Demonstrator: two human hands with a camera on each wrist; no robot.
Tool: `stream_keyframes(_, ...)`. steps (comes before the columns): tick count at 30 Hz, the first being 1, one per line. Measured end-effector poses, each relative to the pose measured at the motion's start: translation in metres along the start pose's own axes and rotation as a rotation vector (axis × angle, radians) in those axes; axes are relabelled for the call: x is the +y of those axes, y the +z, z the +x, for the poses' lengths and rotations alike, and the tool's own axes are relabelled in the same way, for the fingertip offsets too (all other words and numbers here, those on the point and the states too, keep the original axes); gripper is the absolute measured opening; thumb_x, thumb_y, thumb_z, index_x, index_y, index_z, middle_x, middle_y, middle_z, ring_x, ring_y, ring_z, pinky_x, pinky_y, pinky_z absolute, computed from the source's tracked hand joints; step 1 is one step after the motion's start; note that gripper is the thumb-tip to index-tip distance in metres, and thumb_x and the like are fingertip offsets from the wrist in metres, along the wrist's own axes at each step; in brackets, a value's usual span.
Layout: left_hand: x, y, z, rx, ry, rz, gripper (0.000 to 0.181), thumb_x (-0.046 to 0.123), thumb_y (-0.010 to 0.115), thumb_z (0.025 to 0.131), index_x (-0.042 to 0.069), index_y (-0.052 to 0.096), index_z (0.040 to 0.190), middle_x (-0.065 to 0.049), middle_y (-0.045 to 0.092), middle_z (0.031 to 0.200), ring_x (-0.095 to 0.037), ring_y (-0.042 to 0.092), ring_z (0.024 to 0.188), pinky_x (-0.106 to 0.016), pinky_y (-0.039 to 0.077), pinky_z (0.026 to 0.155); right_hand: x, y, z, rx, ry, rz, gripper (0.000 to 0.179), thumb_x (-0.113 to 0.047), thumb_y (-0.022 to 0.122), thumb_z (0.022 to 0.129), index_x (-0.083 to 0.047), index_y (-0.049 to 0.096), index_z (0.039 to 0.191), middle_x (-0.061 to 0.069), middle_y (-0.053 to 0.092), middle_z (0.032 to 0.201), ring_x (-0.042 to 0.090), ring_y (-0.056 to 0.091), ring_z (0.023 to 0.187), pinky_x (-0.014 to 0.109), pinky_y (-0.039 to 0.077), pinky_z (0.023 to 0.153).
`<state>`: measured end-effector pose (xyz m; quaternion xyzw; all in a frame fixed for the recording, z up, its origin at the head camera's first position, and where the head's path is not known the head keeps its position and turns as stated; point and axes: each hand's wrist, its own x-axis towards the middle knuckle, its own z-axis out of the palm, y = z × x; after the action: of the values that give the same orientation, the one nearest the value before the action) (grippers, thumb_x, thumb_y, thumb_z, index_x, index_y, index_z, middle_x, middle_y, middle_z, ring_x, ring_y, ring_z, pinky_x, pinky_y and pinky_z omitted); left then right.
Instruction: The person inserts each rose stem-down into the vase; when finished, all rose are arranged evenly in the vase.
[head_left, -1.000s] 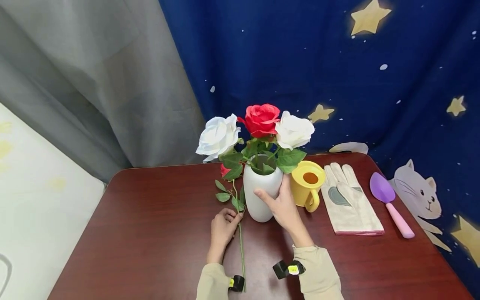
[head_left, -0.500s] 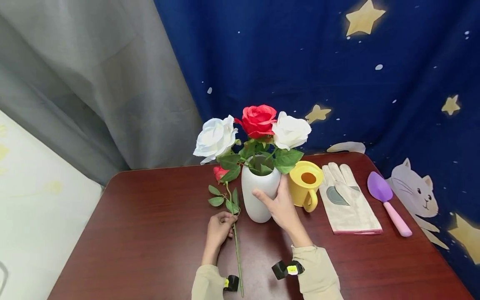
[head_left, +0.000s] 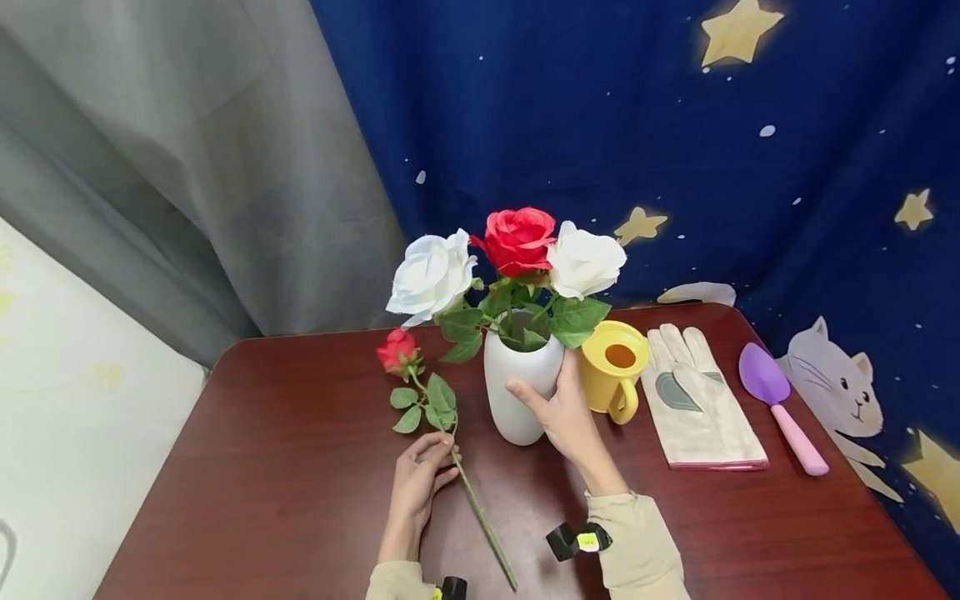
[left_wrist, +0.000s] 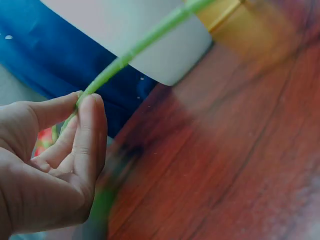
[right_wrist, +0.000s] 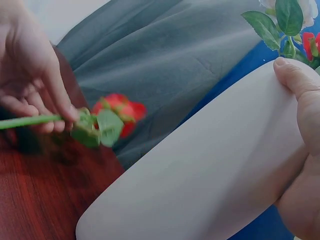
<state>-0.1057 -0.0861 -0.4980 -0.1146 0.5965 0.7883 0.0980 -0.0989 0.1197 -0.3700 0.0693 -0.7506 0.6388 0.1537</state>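
Note:
My left hand (head_left: 422, 477) pinches the green stem of a small red rose (head_left: 396, 350) between thumb and fingertips, just below its leaves. The bare lower stem (left_wrist: 145, 45) runs off past the hand in the left wrist view. My right hand (head_left: 561, 410) grips the right side of a white vase (head_left: 517, 392), its thumb across the front and its other fingers hidden behind. A red rose (head_left: 519, 240) stands in the vase between two white ones, a left white rose (head_left: 432, 273) and a right white rose (head_left: 587, 260), with green leaves around the mouth.
A yellow watering can (head_left: 600, 385) stands right of the vase, close to the right hand. Beyond it lie pale work gloves (head_left: 701, 408) and a purple trowel (head_left: 765, 377) with a pink handle. A blue starry curtain (head_left: 600, 108) hangs behind the brown table (head_left: 285, 467).
My left hand has moved left and slightly down with the red rose, whose bloom has come out from beside the vase as the stem tilts. The right hand keeps its grip on the vase.

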Motion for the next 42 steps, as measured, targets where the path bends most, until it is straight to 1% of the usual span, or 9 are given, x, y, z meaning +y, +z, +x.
stream_keyframes(7, 0.012, -0.015, -0.016, 0.036, 0.039, -0.245, 0.011, 0.005, 0.059, 0.091, 0.006, 0.059, 0.102, -0.005, 0.064, 0.088, -0.015, 0.064, 0.081, -0.027, 0.053, 0.075, -0.001, 0.001, -0.001, 0.01, 0.006, -0.002, 0.087, -0.006, 0.071, 0.082, -0.008, 0.013, 0.146, 0.012, 0.029, 0.143, 0.019, 0.032, 0.127, 0.038, 0.023, 0.107)
stream_keyframes(14, 0.027, -0.033, -0.025, 0.069, 0.046, -0.604, 0.007, 0.007, 0.053, 0.095, 0.01, 0.055, 0.101, -0.001, 0.065, 0.097, -0.014, 0.063, 0.09, -0.029, 0.049, 0.086, 0.001, 0.001, -0.001, 0.013, 0.003, -0.006, 0.087, -0.006, 0.071, 0.082, -0.009, 0.012, 0.146, 0.011, 0.028, 0.144, 0.018, 0.031, 0.128, 0.038, 0.023, 0.107)
stream_keyframes(17, 0.031, -0.037, -0.029, 0.119, 0.054, -0.663, 0.004, 0.008, 0.052, 0.095, 0.012, 0.054, 0.095, -0.001, 0.067, 0.1, -0.017, 0.063, 0.095, -0.03, 0.049, 0.087, 0.001, 0.001, -0.001, 0.016, -0.007, -0.01, 0.088, -0.005, 0.071, 0.082, -0.008, 0.012, 0.146, 0.012, 0.028, 0.144, 0.018, 0.031, 0.128, 0.038, 0.022, 0.107)
stream_keyframes(20, 0.036, -0.037, -0.033, 0.214, 0.084, -0.696, 0.002, 0.011, 0.054, 0.095, 0.012, 0.054, 0.095, -0.003, 0.068, 0.101, -0.019, 0.063, 0.097, -0.031, 0.05, 0.084, 0.001, 0.002, -0.001, 0.016, -0.016, -0.01, 0.088, -0.005, 0.071, 0.081, -0.007, 0.012, 0.146, 0.012, 0.029, 0.144, 0.019, 0.031, 0.129, 0.038, 0.022, 0.108)
stream_keyframes(23, 0.04, -0.037, -0.036, 0.306, 0.14, -0.783, 0.008, 0.013, 0.058, 0.093, 0.009, 0.053, 0.098, -0.008, 0.068, 0.102, -0.022, 0.063, 0.096, -0.033, 0.051, 0.084, 0.001, 0.002, -0.001, 0.016, -0.016, -0.008, 0.088, -0.004, 0.071, 0.081, -0.007, 0.012, 0.146, 0.013, 0.029, 0.143, 0.019, 0.032, 0.128, 0.038, 0.023, 0.107)
stream_keyframes(26, 0.043, -0.038, -0.039, 0.358, 0.188, -0.874, 0.016, 0.013, 0.061, 0.091, 0.005, 0.053, 0.102, -0.011, 0.068, 0.102, -0.024, 0.065, 0.092, -0.035, 0.05, 0.086, 0.001, 0.002, -0.001, 0.019, -0.016, -0.003, 0.087, -0.004, 0.071, 0.081, -0.007, 0.013, 0.145, 0.014, 0.03, 0.142, 0.02, 0.032, 0.127, 0.038, 0.023, 0.107)
stream_keyframes(33, 0.045, -0.041, -0.04, 0.43, 0.244, -0.97, 0.01, 0.008, 0.062, 0.089, 0.004, 0.055, 0.093, -0.014, 0.068, 0.093, -0.025, 0.066, 0.077, -0.033, 0.054, 0.076, 0.002, 0.002, 0.0, 0.024, -0.019, -0.013, 0.087, -0.005, 0.071, 0.081, -0.008, 0.013, 0.146, 0.013, 0.029, 0.143, 0.02, 0.031, 0.128, 0.038, 0.023, 0.107)
stream_keyframes(38, 0.048, -0.041, -0.04, 0.417, 0.321, -1.021, 0.008, 0.004, 0.062, 0.088, -0.001, 0.055, 0.089, -0.019, 0.067, 0.088, -0.027, 0.067, 0.08, -0.033, 0.054, 0.075, 0.003, 0.002, 0.0, 0.02, -0.015, -0.008, 0.088, -0.005, 0.071, 0.082, -0.009, 0.012, 0.146, 0.012, 0.028, 0.144, 0.019, 0.03, 0.129, 0.037, 0.021, 0.108)
stream_keyframes(42, 0.053, -0.039, -0.042, 0.401, 0.372, -1.024, 0.01, 0.002, 0.063, 0.087, -0.004, 0.055, 0.089, -0.021, 0.066, 0.086, -0.028, 0.067, 0.081, -0.032, 0.054, 0.074, 0.003, 0.002, -0.001, 0.021, -0.022, -0.006, 0.088, -0.005, 0.071, 0.081, -0.009, 0.012, 0.146, 0.011, 0.027, 0.144, 0.019, 0.03, 0.129, 0.037, 0.022, 0.108)
